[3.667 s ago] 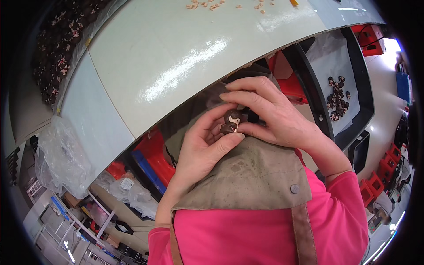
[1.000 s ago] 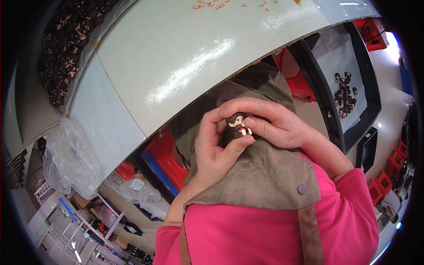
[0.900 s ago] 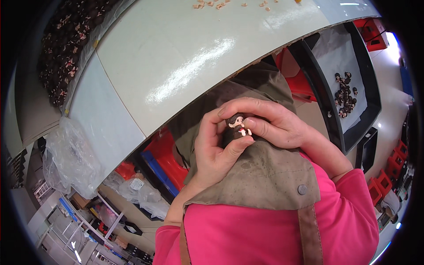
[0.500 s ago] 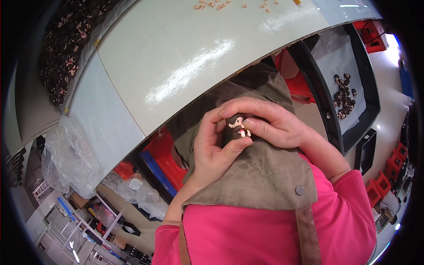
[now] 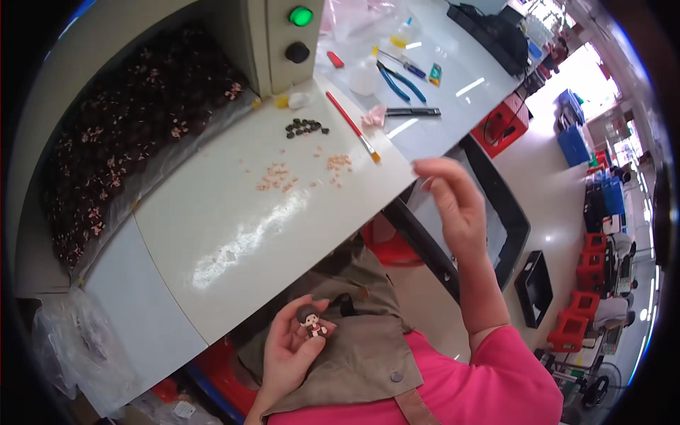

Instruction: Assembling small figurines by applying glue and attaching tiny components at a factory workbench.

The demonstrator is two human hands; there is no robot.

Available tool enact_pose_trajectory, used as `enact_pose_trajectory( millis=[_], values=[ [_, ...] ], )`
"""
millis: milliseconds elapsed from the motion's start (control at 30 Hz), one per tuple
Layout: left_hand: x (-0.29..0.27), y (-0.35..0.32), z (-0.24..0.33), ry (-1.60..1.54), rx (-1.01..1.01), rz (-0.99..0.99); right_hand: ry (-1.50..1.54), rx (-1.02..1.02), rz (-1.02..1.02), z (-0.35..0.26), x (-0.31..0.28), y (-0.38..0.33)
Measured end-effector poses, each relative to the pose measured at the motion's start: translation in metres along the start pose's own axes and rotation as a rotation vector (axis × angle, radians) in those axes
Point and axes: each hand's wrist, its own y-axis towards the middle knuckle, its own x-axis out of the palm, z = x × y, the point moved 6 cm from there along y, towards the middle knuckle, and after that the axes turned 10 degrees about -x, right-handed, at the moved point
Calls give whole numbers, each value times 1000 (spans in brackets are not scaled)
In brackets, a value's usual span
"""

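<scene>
Low in front of the apron, my left hand (image 5: pixel 287 353) is closed around a small figurine (image 5: pixel 310 323) with dark brown hair, a pale face and a brown-and-white body with a bit of red. Its face points up between thumb and fingers. My right hand (image 5: pixel 459 205) is raised beyond the table's right edge, over the black tray (image 5: pixel 520 237). Its fingers are loosely bent, the thumb apart from the forefinger, and I see nothing held. Nearest to it on the table lies a red-handled paintbrush (image 5: pixel 353 126). Small pale pieces (image 5: pixel 338 166) and dark brown pieces (image 5: pixel 304 128) lie in little groups.
A machine housing with a green light (image 5: pixel 301 16) stands at the back left, beside a large heap of dark figurine parts (image 5: pixel 127 134). Pliers (image 5: pixel 401 81), a black cutter (image 5: pixel 413 112) and a screwdriver (image 5: pixel 404 64) lie at the back. Red stools (image 5: pixel 577 304) stand to the right.
My right hand has left the figurine and swung up and right toward the table's edge. The left hand keeps the figurine, now lower and further left. The view has shifted, showing more of the table.
</scene>
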Motion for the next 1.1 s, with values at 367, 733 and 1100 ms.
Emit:
enact_pose_trajectory(
  millis=[367, 733, 1100],
  values=[
    [-9, -13, 2, 30, 118, 54, -455, -80, 34, 118, 15, 133],
    [-40, -29, -1, -126, 144, -42, -200, 16, -12, 127, 20, 117],
    [-41, -22, -2, -96, 109, 7, -62, -119, -403, -38, 62, -31]
  ],
)
